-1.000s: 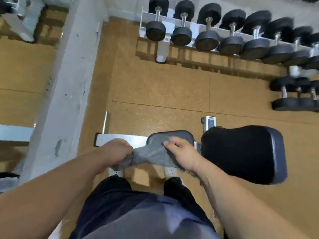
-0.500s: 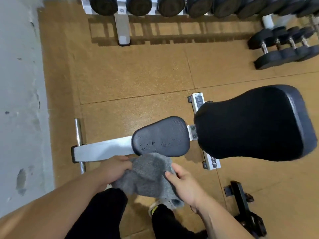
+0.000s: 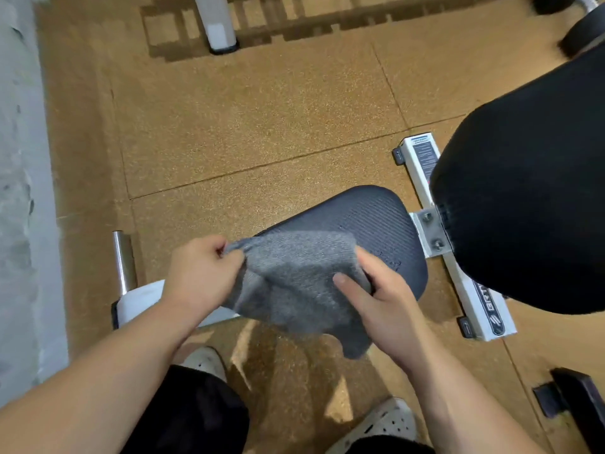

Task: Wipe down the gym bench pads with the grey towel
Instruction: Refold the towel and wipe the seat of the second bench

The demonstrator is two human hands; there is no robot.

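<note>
The grey towel (image 3: pixel 294 283) hangs spread between both hands, just above the near left part of the small dark seat pad (image 3: pixel 370 217). My left hand (image 3: pixel 199 273) pinches its upper left corner. My right hand (image 3: pixel 383 299) grips its right edge, thumb lying on top of the cloth. The large black back pad (image 3: pixel 523 198) rises at the right, apart from the towel. The white bench frame (image 3: pixel 458 273) joins the two pads.
A grey wall (image 3: pixel 19 191) runs down the left side. A white rack leg (image 3: pixel 217 24) stands at the top, with a dumbbell (image 3: pixel 579 37) at the top right. A black part (image 3: pixel 576 398) lies on the cork floor at bottom right. My white shoes (image 3: pixel 383 427) stand below the bench.
The view has dropped closer to the bench. Both hands have lifted the towel up and over the near edge of the seat pad and spread it wider.
</note>
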